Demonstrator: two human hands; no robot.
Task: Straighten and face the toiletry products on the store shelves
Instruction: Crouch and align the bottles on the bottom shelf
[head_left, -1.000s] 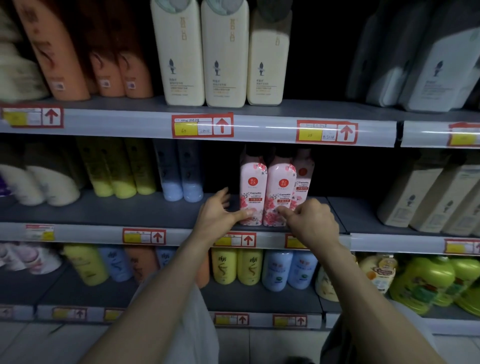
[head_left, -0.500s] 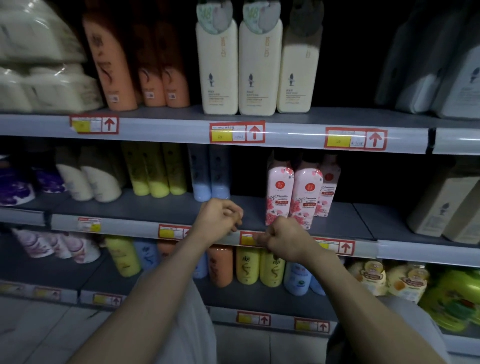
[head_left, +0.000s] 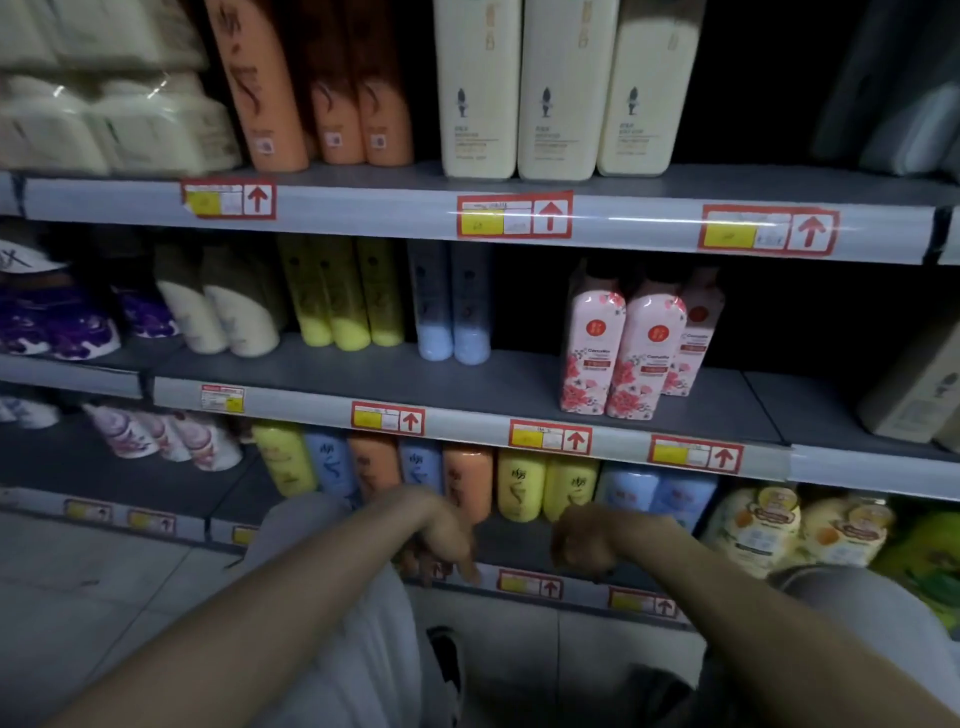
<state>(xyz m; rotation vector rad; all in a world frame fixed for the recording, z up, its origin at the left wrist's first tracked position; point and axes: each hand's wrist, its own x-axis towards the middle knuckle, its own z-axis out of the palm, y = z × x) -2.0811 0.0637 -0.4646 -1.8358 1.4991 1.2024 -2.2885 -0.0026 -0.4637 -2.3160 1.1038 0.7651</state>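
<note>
The three pink floral bottles (head_left: 592, 358) stand upright at the front of the middle shelf (head_left: 493, 384), labels facing out, the third set a little behind. Half a second ago my hands were at that shelf's edge. Now both have dropped in front of the row of coloured bottles (head_left: 522, 488) one shelf below. My left hand (head_left: 444, 540) holds nothing, its fingers hanging loose. My right hand (head_left: 584, 545) is curled into an empty grip. "Camellia" reads on the pink labels. The red price tags (head_left: 514, 215) carry up arrows, but their print is too blurred to read.
</note>
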